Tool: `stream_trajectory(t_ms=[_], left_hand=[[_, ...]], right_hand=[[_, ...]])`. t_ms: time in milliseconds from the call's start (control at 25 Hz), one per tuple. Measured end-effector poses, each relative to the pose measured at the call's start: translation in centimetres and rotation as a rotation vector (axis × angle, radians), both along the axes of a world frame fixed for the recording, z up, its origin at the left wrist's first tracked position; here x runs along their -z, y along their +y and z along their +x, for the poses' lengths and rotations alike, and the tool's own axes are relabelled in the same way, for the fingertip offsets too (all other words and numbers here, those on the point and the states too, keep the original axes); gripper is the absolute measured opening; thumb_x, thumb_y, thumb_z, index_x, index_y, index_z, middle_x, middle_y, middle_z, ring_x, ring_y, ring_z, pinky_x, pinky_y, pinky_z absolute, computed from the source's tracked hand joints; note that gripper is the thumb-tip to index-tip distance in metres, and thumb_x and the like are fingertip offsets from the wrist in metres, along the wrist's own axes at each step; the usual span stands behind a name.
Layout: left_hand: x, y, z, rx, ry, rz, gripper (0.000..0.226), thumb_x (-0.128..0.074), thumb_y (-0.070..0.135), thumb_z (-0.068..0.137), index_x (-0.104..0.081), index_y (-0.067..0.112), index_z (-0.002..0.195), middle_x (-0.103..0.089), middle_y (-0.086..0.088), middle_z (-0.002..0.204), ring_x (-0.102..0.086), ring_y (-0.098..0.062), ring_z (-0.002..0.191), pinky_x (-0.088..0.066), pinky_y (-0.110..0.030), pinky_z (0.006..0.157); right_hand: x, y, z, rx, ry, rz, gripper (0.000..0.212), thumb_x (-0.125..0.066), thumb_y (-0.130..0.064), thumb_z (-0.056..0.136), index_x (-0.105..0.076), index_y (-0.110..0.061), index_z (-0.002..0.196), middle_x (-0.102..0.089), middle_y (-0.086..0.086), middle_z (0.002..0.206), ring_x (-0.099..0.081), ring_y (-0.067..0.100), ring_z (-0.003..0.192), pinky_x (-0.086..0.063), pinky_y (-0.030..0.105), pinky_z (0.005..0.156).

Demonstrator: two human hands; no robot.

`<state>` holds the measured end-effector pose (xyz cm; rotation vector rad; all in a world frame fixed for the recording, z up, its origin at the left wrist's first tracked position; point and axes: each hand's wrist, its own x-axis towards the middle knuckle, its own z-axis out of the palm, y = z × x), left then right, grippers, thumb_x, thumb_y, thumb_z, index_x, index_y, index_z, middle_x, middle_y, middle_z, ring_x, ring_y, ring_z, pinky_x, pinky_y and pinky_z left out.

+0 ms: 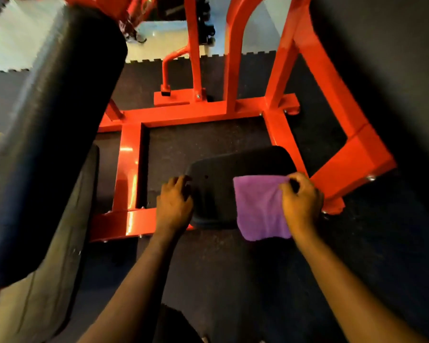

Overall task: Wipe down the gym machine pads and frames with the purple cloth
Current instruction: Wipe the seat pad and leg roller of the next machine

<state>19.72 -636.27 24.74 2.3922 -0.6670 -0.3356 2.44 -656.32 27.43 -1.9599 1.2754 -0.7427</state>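
Underfoot, dark rubber matting (208, 144), grainy and speckled, ending far off in a jigsaw-toothed edge against a pale glossy floor (18, 38).

Bolted-together orange frame (183, 113) of square steel tube, painted and shiny, catching streaks of light; flat rails on the matting forming a rectangle, angled uprights and one curved arch rising at the far side.

At the left, close to the camera, a long black pad (60, 120), smooth vinyl with rounded edges, tilted and running from near-left to far-centre.

Low in the middle, a smaller black seat pad (223, 184), flat, matte, roughly rectangular with rounded corners, sitting inside the frame's near rails.

Draped over the right part of that seat pad, the purple cloth (258, 209): soft, fuzzy microfibre, nearly rectangular, with a slightly wavy lower hem.

Left hand (175, 206) curled over the seat pad's left edge, fingers bent and gripping it, palm down.

Right hand (301, 201) closed in a pinch on the cloth's upper right corner, thumb and bent fingers bunched on the fabric at the pad's right edge.

Cloth's long axis running far to near, a little longer that way than across; far edge lying on the pad top, near edge hanging past the pad's front rim toward the person.
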Motion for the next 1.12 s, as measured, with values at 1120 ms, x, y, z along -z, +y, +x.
stream_trajectory(t_ms=[1120], left_hand=[[8.4, -4.8, 1.6, -0.237, 0.142, -0.205, 0.054, -0.023, 0.052, 0.104, -0.026, 0.034, 0.155, -0.026, -0.017, 0.155, -0.040, -0.042, 0.135, -0.031, -0.051, 0.111]], right_hand=[[8.2, -8.2, 3.5, 0.031, 0.514, 0.040, 0.052, -0.034, -0.048, 0.104, -0.044, -0.019, 0.146, -0.049, 0.022, 0.146, -0.049, 0.042, 0.131, -0.038, 0.046, 0.107]])
